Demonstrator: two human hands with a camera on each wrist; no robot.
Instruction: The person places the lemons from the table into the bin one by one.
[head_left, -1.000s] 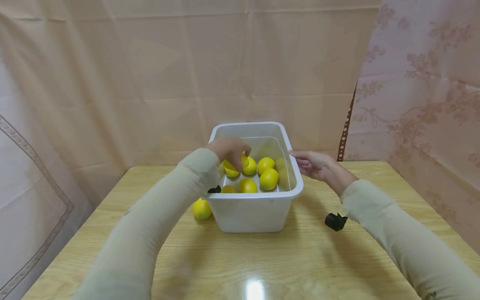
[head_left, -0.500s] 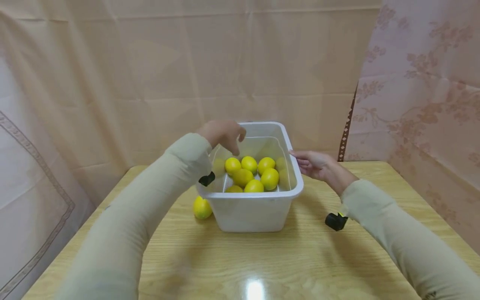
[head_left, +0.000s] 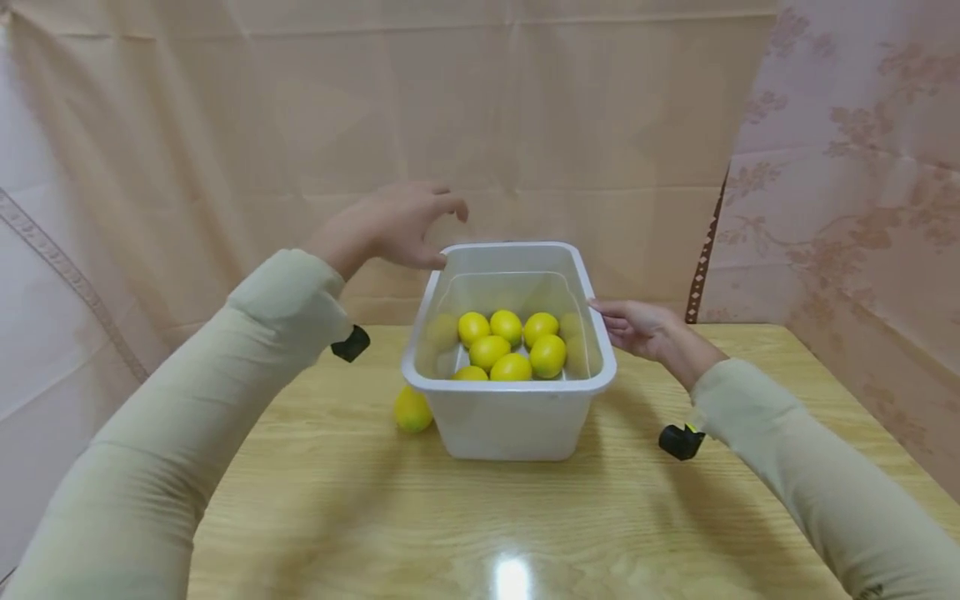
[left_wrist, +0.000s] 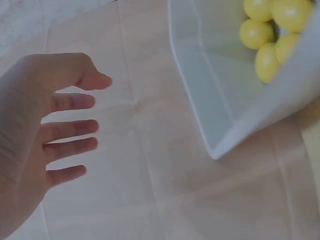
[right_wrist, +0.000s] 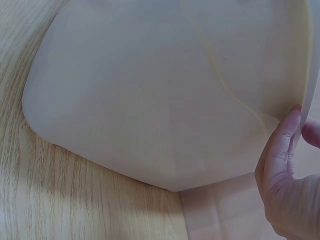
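Observation:
A white plastic tub [head_left: 510, 421] stands on the table with several yellow lemons [head_left: 512, 367] inside. My left hand [head_left: 397, 225] hovers above the tub's far left corner, holding nothing, its fingers spread and slightly bent. In the left wrist view the left hand [left_wrist: 45, 120] is apart from the tub [left_wrist: 195, 95]. My right hand [head_left: 648, 333] holds the tub's right rim, thumb at the top edge and fingers against the outer wall. The right wrist view shows this hand [right_wrist: 290, 175] pinching the rim of the tub [right_wrist: 135, 100]. Another lemon [head_left: 412, 410] lies outside, beside the tub's left wall.
The wooden table [head_left: 420, 525] extends in front of the tub and to both sides. A beige curtain [head_left: 525, 125] hangs close behind the table, and a pink floral curtain [head_left: 862, 167] at the right. Small black cameras [head_left: 681, 442] hang below the wrists.
My left hand has let go of a lemon in the tub and risen out, up and to the left. My right hand keeps its hold on the rim.

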